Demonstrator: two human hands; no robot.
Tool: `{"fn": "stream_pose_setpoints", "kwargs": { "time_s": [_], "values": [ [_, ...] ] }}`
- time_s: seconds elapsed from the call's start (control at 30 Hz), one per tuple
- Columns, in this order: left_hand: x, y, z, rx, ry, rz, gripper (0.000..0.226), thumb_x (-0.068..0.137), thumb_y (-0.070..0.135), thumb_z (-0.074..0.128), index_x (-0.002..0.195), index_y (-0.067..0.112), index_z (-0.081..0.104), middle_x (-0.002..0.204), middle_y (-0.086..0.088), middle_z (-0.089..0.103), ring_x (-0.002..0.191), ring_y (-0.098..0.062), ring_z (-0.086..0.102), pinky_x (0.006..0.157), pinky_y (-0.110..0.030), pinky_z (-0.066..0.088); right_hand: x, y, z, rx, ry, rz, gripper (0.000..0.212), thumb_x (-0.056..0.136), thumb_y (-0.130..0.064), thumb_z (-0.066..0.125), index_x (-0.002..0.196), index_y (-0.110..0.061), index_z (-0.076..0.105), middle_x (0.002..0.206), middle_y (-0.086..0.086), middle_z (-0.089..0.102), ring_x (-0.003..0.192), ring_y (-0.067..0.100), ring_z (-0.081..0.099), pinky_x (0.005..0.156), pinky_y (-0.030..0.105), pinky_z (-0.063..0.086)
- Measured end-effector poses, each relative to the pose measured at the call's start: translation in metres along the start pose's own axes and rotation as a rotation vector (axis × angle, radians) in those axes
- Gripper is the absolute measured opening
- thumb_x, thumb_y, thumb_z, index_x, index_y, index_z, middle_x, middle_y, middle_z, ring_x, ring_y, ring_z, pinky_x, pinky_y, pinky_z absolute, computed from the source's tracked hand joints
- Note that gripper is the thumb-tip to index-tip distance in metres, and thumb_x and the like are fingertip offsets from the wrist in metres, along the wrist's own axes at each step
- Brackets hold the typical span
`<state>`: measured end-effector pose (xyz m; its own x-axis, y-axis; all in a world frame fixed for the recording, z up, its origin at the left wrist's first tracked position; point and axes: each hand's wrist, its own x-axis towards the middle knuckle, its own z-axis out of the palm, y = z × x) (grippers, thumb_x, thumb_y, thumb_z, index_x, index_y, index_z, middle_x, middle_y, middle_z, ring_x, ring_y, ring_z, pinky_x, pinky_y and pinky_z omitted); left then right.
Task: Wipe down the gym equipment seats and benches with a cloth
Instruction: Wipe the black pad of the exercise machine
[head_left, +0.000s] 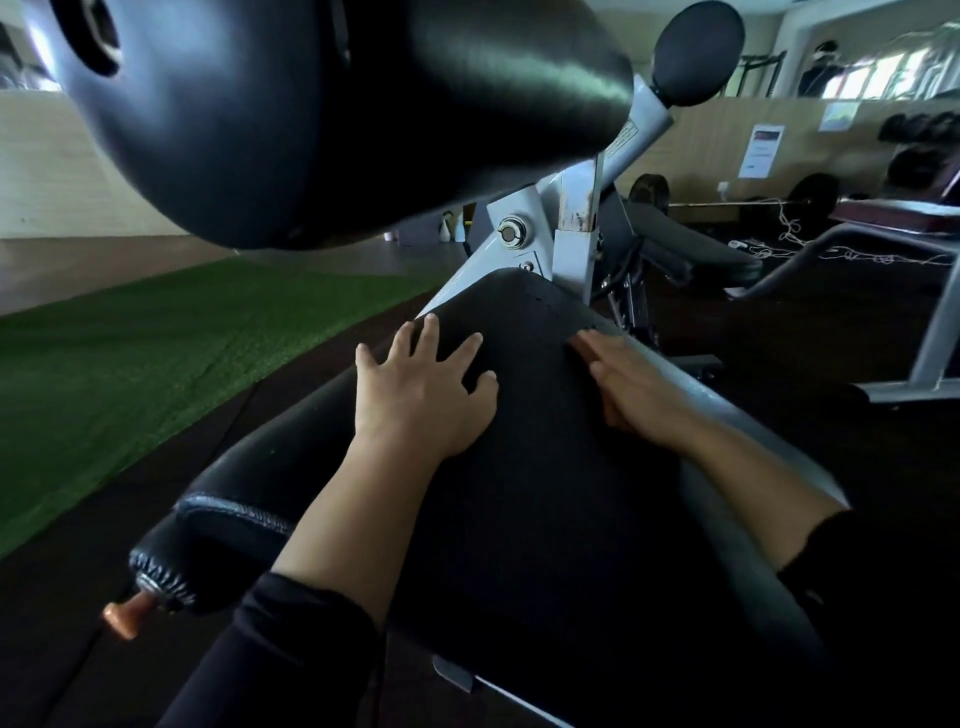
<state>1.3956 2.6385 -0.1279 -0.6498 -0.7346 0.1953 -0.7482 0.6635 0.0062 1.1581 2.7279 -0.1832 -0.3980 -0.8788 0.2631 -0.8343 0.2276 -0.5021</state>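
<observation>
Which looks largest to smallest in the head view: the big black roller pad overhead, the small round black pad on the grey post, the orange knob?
1. Big black roller pad, though its nearness to the camera inflates it.
2. Small round black pad.
3. Orange knob.

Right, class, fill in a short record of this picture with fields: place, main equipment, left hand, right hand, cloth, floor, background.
place: indoor gym
main equipment: black padded bench pad on a grey metal frame, with a large black roller pad overhead
left hand: left hand flat on the pad, fingers spread
right hand: right hand lying along the pad's right edge, fingers straight
cloth: none clearly visible
floor: green turf beside dark matting
background: barbell by the far wall
</observation>
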Motion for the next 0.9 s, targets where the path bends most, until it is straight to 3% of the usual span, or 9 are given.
{"fn": "stream_pose_setpoints", "kwargs": {
  "time_s": [0.13,0.23,0.37,0.57,0.7,0.9],
  "values": [
    [0.0,0.002,-0.001,0.0,-0.01,-0.01,0.057,0.095,0.059,0.017,0.15,0.046,0.01,0.162,-0.001,-0.001,0.149,-0.02,-0.003,0.116,-0.057,0.007,-0.045,0.017,-0.007,-0.067,0.022,0.157,0.048,0.102,-0.03,0.025,0.149,-0.031,0.012,0.157,-0.013,0.009,0.145,0.007,0.004,0.12,0.033,0.004],
    [0.003,0.004,-0.001,0.014,-0.013,-0.018,0.057,0.095,0.059,0.016,0.15,0.046,0.008,0.162,-0.001,-0.001,0.148,-0.022,-0.003,0.115,-0.059,0.008,-0.085,-0.037,0.01,-0.059,0.019,-0.019,0.046,0.102,-0.032,0.024,0.139,-0.046,0.002,0.147,-0.028,0.0,0.142,-0.001,-0.005,0.119,0.029,-0.002],
    [0.003,0.005,-0.001,0.014,-0.008,-0.019,0.056,0.096,0.058,0.015,0.15,0.047,0.007,0.162,0.0,-0.002,0.149,-0.02,-0.004,0.115,-0.06,0.008,-0.054,-0.087,0.022,-0.015,-0.013,-0.171,0.046,0.102,-0.035,0.025,0.145,-0.045,0.01,0.151,-0.028,0.007,0.141,-0.004,-0.004,0.117,0.024,-0.004],
    [0.002,0.002,-0.002,-0.011,-0.016,-0.014,0.056,0.096,0.059,0.016,0.15,0.047,0.008,0.162,0.001,-0.002,0.149,-0.019,-0.005,0.116,-0.058,0.006,0.005,-0.012,0.004,0.002,0.001,0.049,0.047,0.103,-0.033,0.023,0.149,-0.033,0.016,0.158,-0.011,0.013,0.145,0.005,0.004,0.118,0.027,0.001],
    [0.003,0.003,-0.001,0.009,-0.021,-0.014,0.057,0.096,0.058,0.015,0.15,0.046,0.008,0.162,0.0,-0.003,0.148,-0.021,-0.005,0.115,-0.06,0.007,-0.053,-0.014,-0.003,-0.028,0.01,0.177,0.048,0.102,-0.035,0.023,0.149,-0.037,0.012,0.155,-0.021,0.008,0.143,-0.001,0.002,0.118,0.031,0.001],
    [0.004,0.005,-0.001,0.032,-0.018,-0.013,0.058,0.095,0.059,0.014,0.15,0.045,0.006,0.162,-0.001,-0.003,0.149,-0.021,-0.005,0.114,-0.061,0.007,-0.074,-0.083,0.018,0.002,0.022,-0.168,0.046,0.101,-0.036,0.027,0.146,-0.043,0.016,0.149,-0.03,0.009,0.14,-0.007,-0.003,0.117,0.023,-0.001]
  ]
}}
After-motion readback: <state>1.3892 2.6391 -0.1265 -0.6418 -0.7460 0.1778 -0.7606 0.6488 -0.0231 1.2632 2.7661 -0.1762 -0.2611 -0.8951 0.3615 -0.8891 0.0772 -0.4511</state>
